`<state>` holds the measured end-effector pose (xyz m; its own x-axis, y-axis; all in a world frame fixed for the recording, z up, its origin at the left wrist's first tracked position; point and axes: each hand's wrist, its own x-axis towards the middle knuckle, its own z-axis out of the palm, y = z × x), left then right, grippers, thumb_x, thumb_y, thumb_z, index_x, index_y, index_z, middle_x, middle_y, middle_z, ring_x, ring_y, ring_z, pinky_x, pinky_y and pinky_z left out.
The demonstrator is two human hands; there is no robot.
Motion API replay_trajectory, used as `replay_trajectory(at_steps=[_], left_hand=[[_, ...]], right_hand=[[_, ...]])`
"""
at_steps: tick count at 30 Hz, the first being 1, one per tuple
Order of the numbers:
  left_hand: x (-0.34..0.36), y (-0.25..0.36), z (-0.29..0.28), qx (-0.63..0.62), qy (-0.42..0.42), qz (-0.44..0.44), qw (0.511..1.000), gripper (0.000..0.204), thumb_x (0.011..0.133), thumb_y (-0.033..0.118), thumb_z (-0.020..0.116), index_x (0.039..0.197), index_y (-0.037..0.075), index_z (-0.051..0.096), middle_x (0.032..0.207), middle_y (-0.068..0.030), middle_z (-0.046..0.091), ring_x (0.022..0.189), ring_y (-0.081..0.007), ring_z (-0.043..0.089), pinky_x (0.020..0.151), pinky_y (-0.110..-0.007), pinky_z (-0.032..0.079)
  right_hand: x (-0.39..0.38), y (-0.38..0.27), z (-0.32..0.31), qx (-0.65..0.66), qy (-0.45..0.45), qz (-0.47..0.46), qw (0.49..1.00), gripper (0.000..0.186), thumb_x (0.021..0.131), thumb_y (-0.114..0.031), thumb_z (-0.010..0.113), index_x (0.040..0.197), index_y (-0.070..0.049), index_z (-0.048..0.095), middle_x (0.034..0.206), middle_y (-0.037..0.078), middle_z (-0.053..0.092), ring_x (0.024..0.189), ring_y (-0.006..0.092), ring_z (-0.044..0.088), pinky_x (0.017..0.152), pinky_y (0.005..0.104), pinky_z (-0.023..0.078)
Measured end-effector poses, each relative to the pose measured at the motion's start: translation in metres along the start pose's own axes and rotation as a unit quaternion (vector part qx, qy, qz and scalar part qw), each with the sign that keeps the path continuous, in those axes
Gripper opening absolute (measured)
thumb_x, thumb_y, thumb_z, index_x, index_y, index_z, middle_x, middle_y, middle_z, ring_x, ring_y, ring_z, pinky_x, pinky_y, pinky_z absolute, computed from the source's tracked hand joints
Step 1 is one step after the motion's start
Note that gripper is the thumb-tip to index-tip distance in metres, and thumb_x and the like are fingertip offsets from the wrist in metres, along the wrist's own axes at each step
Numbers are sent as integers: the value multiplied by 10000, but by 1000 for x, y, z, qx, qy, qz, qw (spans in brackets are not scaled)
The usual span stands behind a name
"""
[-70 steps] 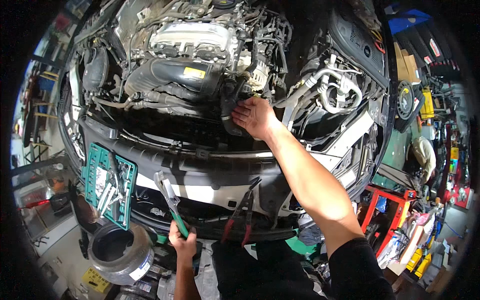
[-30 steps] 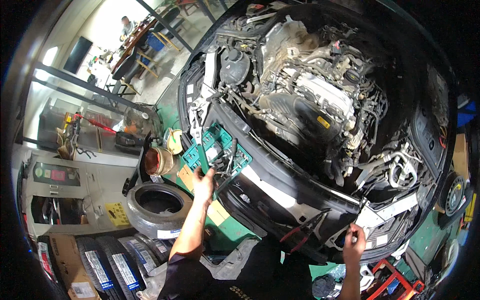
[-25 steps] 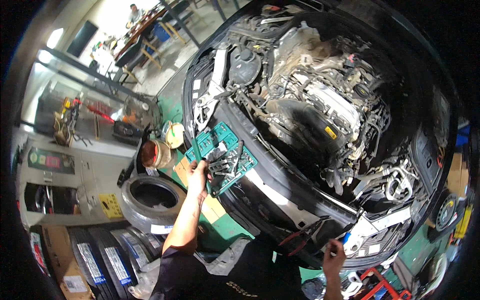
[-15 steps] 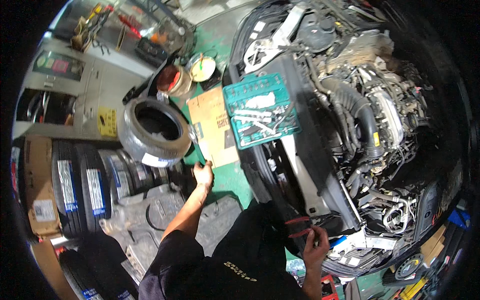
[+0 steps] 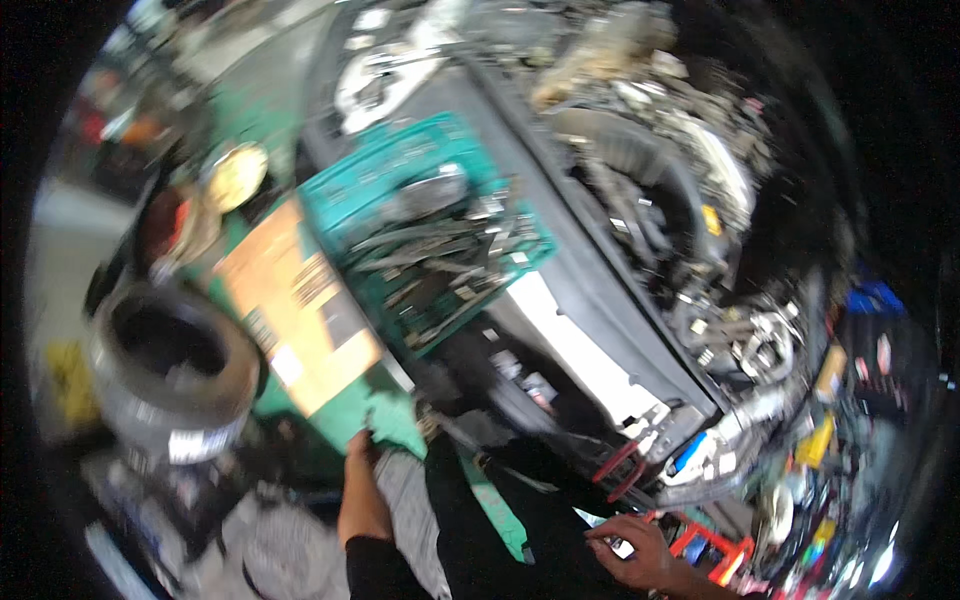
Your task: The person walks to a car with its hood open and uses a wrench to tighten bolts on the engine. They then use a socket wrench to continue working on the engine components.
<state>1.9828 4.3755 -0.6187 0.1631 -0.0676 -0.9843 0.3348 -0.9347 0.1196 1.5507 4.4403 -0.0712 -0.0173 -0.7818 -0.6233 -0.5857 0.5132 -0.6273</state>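
Observation:
My left hand (image 5: 361, 447) hangs low beside the cardboard sheet, above the green floor. It is smeared by motion, and whether it holds anything cannot be made out. My right hand (image 5: 640, 552) is low at the right, in front of my dark clothing. A bright patch shows in the gap between its thumb and fingers, and no tool is visible in it. Above that hand, a pair of red-handled pliers (image 5: 620, 470) lies at the car's front edge. The green tool case (image 5: 325, 205), filled with sockets and metal tools, rests open on the car's front.
The open engine bay (image 5: 650, 190) fills the right. A cardboard sheet (image 5: 290, 290) lies on the floor at the left, near a wrapped tire (image 5: 165, 395) and a tub of pale yellow stuff (image 5: 238, 176). A red frame (image 5: 715, 550) stands at lower right.
The view has swung and blurred, and the tool case appears larger. My right hand has moved away from the red-handled pliers, downward. My left hand sits lower in the picture.

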Motion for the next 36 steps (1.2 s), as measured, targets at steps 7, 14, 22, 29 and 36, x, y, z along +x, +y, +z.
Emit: replay_trajectory(at_steps=[7,14,22,29,36], left_hand=[[75,115,-78,122,129,194,965,348,936,353,685,884,23,586,604,-55,499,473,-207,504,407,-373,412],[-41,135,-82,252,349,466,773,430,979,263,619,1136,-137,595,1051,-264,712,851,-382,651,845,-492,545],[-392,84,162,265,43,753,600,190,1007,166,591,1028,-22,576,980,-129,517,917,-256,524,855,-392,454],[-494,7,303,290,-181,750,566,136,957,-30,581,1086,-28,621,998,-114,587,860,-195,566,765,-294,470],[-525,-111,350,493,-199,684,500,370,833,-14,726,1187,2,620,1122,-165,572,935,-282,634,740,-337,539]], right_hand=[[37,0,49,122,6,24,992,238,948,-97,687,1179,-42,685,1063,103,701,932,211,703,818,330,563],[25,-5,38,185,93,11,978,261,980,-223,635,1181,-59,658,1090,147,676,980,313,692,851,401,575],[8,60,-36,167,361,-66,915,254,915,-36,667,1168,-67,678,1047,104,740,910,211,740,812,329,605],[-34,195,-55,182,480,143,846,285,874,-38,701,1150,-46,632,922,93,706,845,192,717,749,332,599],[-32,268,-65,149,459,89,871,389,838,-23,758,1187,-61,589,1022,121,628,868,257,690,724,378,569]])
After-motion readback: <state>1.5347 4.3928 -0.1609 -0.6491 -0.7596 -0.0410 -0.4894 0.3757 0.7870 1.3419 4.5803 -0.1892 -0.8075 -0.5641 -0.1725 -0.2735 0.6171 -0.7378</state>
